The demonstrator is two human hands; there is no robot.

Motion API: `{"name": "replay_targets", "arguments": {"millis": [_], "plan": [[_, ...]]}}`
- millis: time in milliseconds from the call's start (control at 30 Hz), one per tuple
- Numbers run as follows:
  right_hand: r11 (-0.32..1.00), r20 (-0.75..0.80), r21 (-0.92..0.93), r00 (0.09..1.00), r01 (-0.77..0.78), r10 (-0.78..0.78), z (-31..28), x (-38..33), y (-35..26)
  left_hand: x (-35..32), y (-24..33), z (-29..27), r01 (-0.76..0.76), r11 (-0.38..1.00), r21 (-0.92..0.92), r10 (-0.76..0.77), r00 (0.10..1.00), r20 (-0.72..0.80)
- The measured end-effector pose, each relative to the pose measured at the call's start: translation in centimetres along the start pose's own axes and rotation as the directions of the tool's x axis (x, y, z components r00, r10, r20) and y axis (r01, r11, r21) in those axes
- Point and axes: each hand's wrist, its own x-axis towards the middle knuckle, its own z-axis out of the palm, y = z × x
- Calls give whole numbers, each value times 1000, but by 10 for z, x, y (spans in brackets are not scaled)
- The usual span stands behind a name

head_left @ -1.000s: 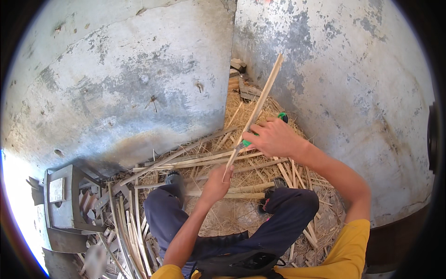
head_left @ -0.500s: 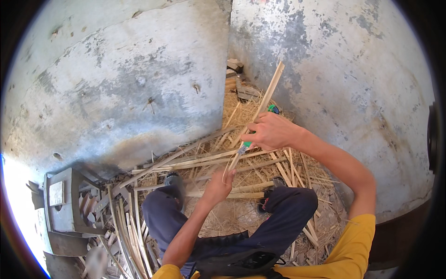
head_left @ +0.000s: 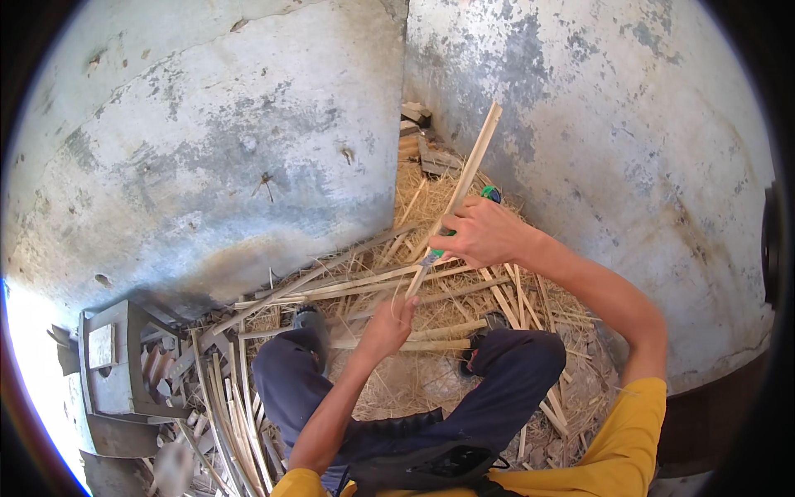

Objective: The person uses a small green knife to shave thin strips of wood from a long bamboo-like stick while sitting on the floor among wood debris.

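A long pale strip of split wood or bamboo (head_left: 478,155) slants upward in front of me, its far end raised near the wall corner. Its near end is in the closed fingers of my left hand (head_left: 387,328), above my knees. Higher along the strip, my right hand (head_left: 484,232) is closed round a green-handled cutting tool (head_left: 439,253), whose grey metal part lies against the strip just below my fingers. Another green and dark end of the tool shows beyond the knuckles. A thin, curled shaving hangs beside my left hand. The blade edge is too small to make out.
Straw-like shavings (head_left: 389,385) and several loose strips (head_left: 364,286) cover the floor round my shoes. Worn plaster walls (head_left: 199,157) meet in a corner ahead. At the left stands a grey box-like frame (head_left: 116,364), with a bundle of strips (head_left: 236,414) beside it.
Very little differs. The strip and both hands appear slightly higher and further left, as does much of the scene. Both hands keep their holds.
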Motion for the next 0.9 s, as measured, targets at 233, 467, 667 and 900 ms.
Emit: {"name": "replay_targets", "arguments": {"millis": [233,467,667,900], "plan": [[1000,128,-13,992,12,-10,-4,3,0,-5,1,11,-91,992,86,96,994,-59],[999,328,29,944,27,-35,-8,10,12,-4,-1,20,-71,993,94,74,997,-31],[993,321,109,947,-41,4,-8,12,12,-5,-11,25,-85,993,76,90,994,-66],[990,22,121,997,-75,73,14,-3,2,-1,-7,13,-79,991,109,92,988,-123]]}}
